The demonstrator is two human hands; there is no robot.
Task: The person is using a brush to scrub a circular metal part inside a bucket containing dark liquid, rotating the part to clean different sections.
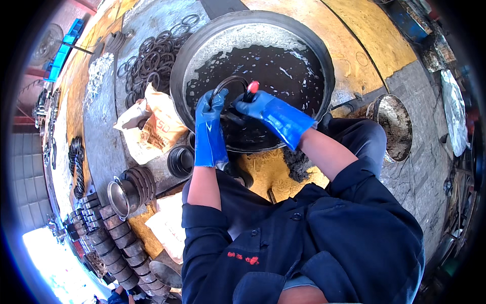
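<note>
A wide round metal basin [326,61] of dark liquid with pale foam stands in front of me. Over its near side, my left hand [213,104], in a blue rubber glove, grips a dark ring [234,78]. My right hand [253,104], gloved the same way, is closed around a dark-handled tool with a red end [253,86]. The tool's working end is hidden, so its kind cannot be told. Both hands are close together, above the liquid.
A heap of dark rings [158,58] lies left of the basin, beside a crumpled printed sack [154,126]. Stacked rings [180,160] and rows of dark metal cylinders [109,248] are at the lower left. A dirty bucket [395,126] stands to the right, near clear plastic [453,111].
</note>
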